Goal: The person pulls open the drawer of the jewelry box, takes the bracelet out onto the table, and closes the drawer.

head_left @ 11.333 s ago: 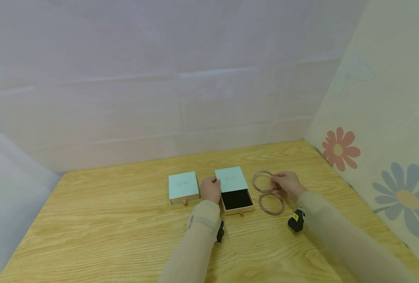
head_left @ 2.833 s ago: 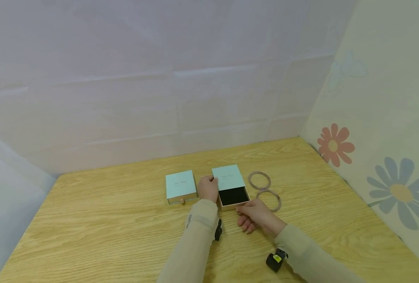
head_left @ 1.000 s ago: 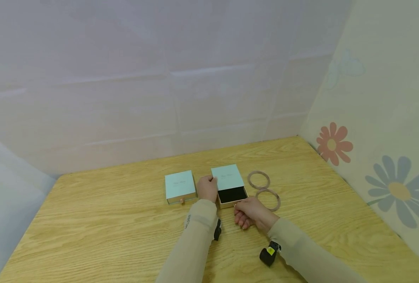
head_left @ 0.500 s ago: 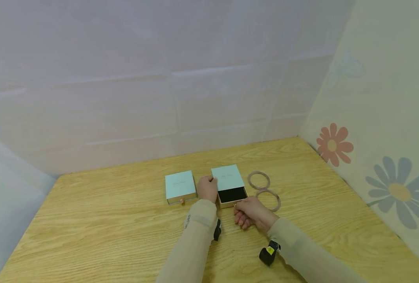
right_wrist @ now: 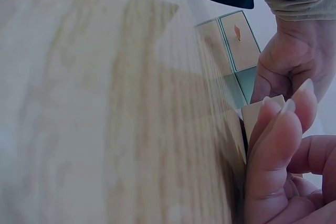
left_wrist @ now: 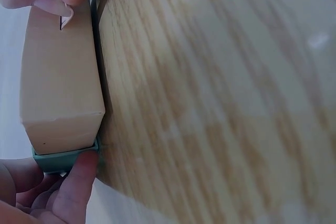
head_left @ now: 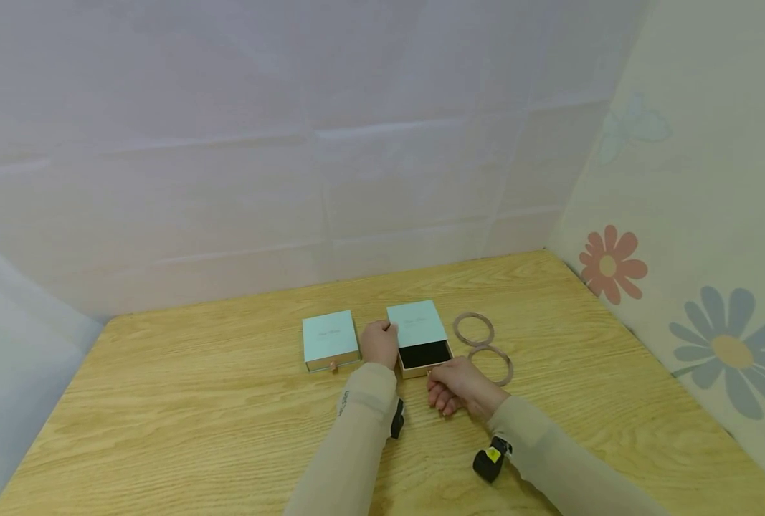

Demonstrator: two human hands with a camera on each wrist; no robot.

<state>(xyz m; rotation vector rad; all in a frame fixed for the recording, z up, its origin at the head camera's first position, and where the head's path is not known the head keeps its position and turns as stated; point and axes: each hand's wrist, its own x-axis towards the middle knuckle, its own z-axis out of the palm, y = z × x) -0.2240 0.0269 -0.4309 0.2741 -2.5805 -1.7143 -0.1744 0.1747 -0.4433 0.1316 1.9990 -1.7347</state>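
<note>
A pale blue slide-out gift box (head_left: 417,322) sits on the table with its drawer (left_wrist: 60,77) partly out, showing a black lining (head_left: 424,355). My left hand (head_left: 379,344) grips the left side of the box's sleeve. At the drawer's front, my right hand (head_left: 462,387) pinches the small pull tab (left_wrist: 67,18) between thumb and finger. Right of the box lie two brownish-pink bangles: the upper bangle (head_left: 474,314) and the lower bangle (head_left: 510,367), edge against edge.
A second pale blue box (head_left: 329,337) stands to the left with its drawer in. The wooden table (head_left: 182,416) meets a pale cloth backdrop (head_left: 330,179) behind and a flower-printed panel (head_left: 666,322) at the right.
Earlier my right hand held the upper bangle beside the box; it then moved to the drawer's tab. Since then the drawer has slid slightly inward. The left hand keeps its grip.
</note>
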